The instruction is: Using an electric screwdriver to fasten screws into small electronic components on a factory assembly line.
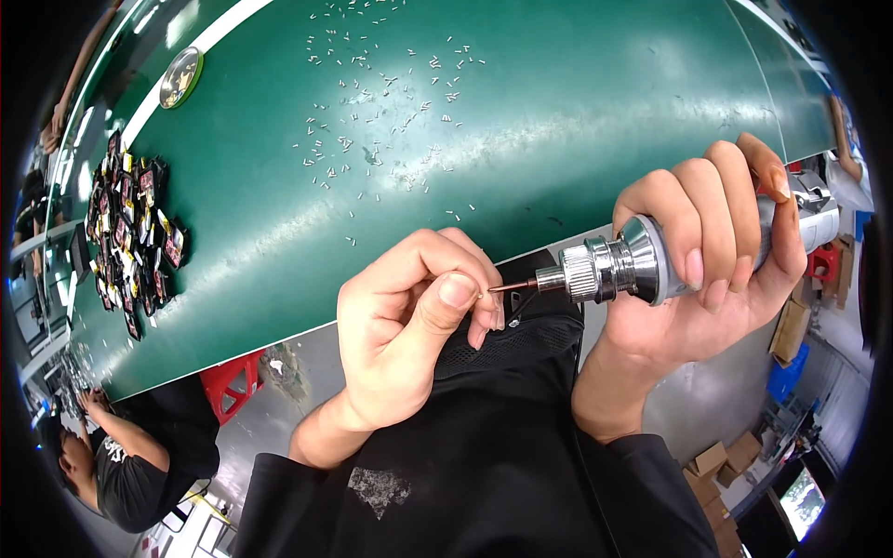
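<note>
My right hand (712, 237) is wrapped round a silver power screwdriver (642, 260), held level above the table's near edge. Its thin copper-coloured bit (516, 285) points left and reaches the fingertips of my left hand (409, 316). Thumb and forefinger there are pinched together at the bit's tip, and a speck between them is too small to name. Beyond my hands, many tiny silver pin-like pieces (377, 121) lie scattered over the green tabletop (577, 121).
A heap of small black parts (130, 232) with coloured labels sits at the table's left. Behind it stands a round clear dish (181, 78) with a green rim. A red stool (231, 383) is under the table edge. Another person (116, 456) works at lower left; cardboard boxes (726, 460) stand at right.
</note>
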Available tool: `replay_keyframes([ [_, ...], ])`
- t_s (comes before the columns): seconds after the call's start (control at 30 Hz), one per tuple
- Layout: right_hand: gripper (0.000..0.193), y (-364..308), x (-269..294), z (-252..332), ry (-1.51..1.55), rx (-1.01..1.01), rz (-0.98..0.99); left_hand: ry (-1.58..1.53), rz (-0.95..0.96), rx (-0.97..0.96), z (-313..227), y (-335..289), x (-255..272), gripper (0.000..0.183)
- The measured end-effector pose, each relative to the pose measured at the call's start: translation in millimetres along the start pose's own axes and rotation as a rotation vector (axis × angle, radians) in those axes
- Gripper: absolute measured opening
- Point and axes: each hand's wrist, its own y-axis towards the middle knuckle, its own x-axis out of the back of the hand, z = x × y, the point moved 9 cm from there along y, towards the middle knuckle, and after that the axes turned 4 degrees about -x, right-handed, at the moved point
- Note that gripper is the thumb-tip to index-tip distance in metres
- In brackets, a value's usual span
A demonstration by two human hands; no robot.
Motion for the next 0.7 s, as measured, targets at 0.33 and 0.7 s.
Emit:
replay_keyframes([
  [0.33, 0.013, -1.5, 2.3, 2.8, 0.007, 0.026, -0.034, 0.003, 0.024, -0.005, 0.1, 2.1, -5.9, 0.019],
  [0.7, 0.016, -1.5, -2.2, 1.6, -0.045, 0.015, 0.017, -0.008, 0.014, 0.064, 6.4, 4.1, -5.7, 0.018],
])
